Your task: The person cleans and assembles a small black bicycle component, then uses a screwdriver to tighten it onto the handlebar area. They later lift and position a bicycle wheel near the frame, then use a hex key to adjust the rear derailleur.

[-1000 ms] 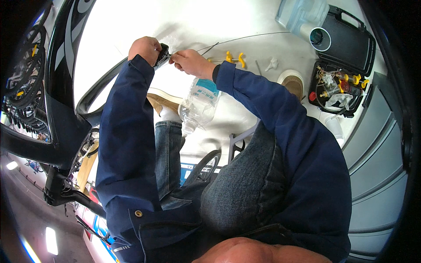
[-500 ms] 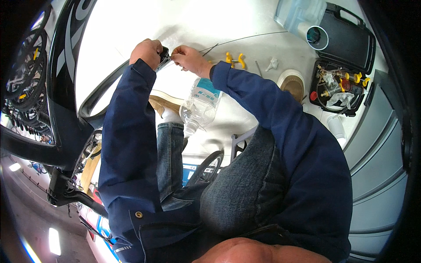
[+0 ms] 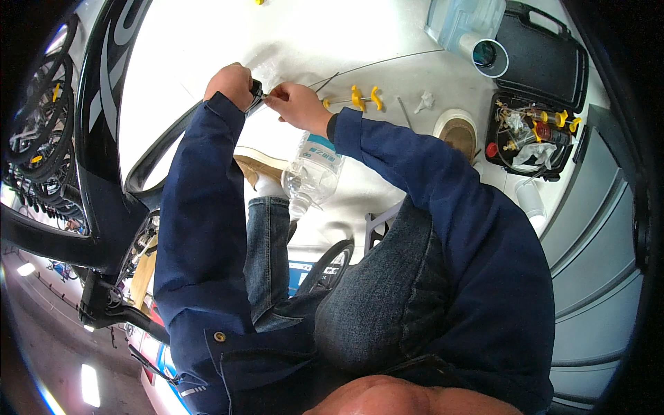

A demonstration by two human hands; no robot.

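Observation:
At the end of a slim black bicycle frame stay (image 3: pixel 162 145), my left hand (image 3: pixel 229 86) is closed around a small black part (image 3: pixel 256 89). Its fingers wrap over the part, so most of it is hidden. My right hand (image 3: pixel 299 108) pinches just beside it, with thumb and index finger pressed together at a small, thin metallic bit too small to name. Below my right wrist, a clear plastic bottle (image 3: pixel 319 162) with a blue-and-white label leans with its neck toward me. The thick black bicycle frame (image 3: pixel 104 159) stands at my left.
Yellow-handled tools (image 3: pixel 357 98) and a crumpled white tissue (image 3: pixel 425 102) lie on the pale floor. An open black case (image 3: pixel 494 162) holds syringes, fittings and tissue at the right. Beside it is a translucent blue container (image 3: pixel 477 17). Bicycle wheels (image 3: pixel 48 124) hang at the far left.
My right hand has turned slightly and moved a little down, still pinching beside the black part. My left hand keeps its hold. The whole view has shifted slightly.

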